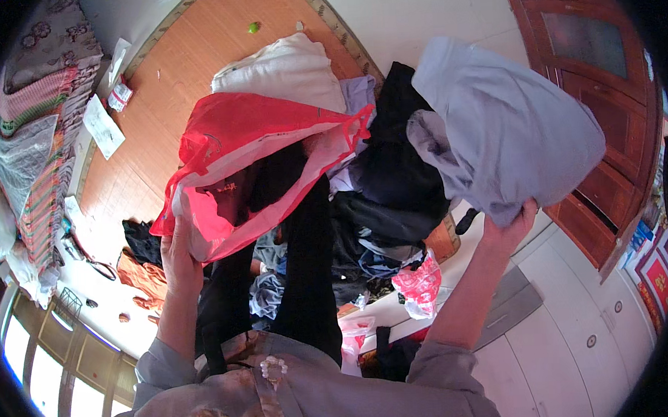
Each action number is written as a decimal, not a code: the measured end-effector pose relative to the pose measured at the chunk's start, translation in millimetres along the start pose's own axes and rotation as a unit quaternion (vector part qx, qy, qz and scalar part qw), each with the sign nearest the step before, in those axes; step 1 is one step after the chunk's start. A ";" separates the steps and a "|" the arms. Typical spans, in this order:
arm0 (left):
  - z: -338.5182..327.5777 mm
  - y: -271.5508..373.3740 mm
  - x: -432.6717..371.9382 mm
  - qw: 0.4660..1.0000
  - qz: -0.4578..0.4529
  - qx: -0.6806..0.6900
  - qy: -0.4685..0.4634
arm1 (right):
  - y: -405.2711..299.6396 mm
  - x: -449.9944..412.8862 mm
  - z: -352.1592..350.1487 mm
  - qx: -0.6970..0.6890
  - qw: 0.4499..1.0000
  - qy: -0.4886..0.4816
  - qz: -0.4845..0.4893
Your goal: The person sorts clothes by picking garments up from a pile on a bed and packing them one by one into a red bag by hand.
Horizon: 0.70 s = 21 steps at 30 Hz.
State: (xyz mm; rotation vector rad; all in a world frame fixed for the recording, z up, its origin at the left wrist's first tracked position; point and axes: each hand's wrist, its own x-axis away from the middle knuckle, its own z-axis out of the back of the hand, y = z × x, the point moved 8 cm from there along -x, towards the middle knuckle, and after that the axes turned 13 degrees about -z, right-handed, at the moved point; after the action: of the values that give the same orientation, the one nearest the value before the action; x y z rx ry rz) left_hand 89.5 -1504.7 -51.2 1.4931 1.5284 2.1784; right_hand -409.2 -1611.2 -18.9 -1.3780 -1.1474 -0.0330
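Note:
My left hand grips the rim of a red plastic bag, whose mouth gapes towards me. Dark cloth seems to show inside the bag, though shadow hides its depth. Out to the right, my right hand holds a bundled light grey-blue garment by its lower edge, apart from the bag. Behind the bag lies a folded white cloth. Between the bag and the garment is a heap of black clothing, with a lavender cloth beside it.
A wood-patterned mat covers the floor. A red and white plastic bag lies near the clothes. An orange-brown garment is at left. At right stand a reddish wooden cabinet and white cupboards. A small green object sits on the mat.

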 end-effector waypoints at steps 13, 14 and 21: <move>-6.2 4.1 -9.0 0.986 -0.040 -0.144 -0.074 | 103.3 -37.8 217.9 0.676 0.685 0.272 0.017; -14.0 4.7 -6.8 0.983 -0.056 -0.151 -0.092 | 104.4 -32.8 199.7 0.687 0.662 0.297 0.045; -23.0 -10.0 -6.8 0.961 -0.053 -0.244 -0.121 | 222.7 -80.3 169.4 0.791 0.558 0.244 0.056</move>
State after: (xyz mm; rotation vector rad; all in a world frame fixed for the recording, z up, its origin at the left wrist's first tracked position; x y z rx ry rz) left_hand 71.7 -1518.9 -63.7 1.4020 0.8858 2.0198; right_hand -414.4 -1466.5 -271.4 0.2727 -0.2122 0.5619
